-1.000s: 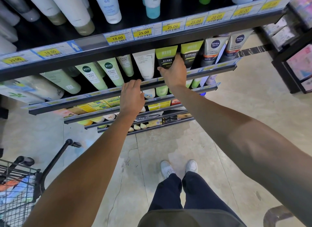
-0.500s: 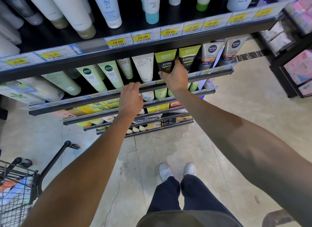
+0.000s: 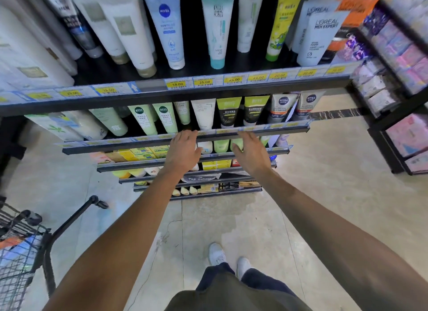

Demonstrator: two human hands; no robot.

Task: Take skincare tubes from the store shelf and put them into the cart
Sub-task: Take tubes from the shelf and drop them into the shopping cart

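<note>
both hands hold nothing: left hand [image 3: 185, 149] and right hand [image 3: 251, 153] hover with loose fingers at the shelf rail [image 3: 266, 131]. the tubes [image 3: 229, 112] stand at 12 o'clock; take one low, then carry it to the cart [image 3: 20, 259] at 8 o'clock.

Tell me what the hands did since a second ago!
The right hand came down off the green-and-black tube it was touching and now hovers below the shelf edge, fingers spread, holding nothing. The left hand stayed at that edge, a little lower, fingers straighter. The tube still stands in its row, and the cart still waits at the person's left.
</note>
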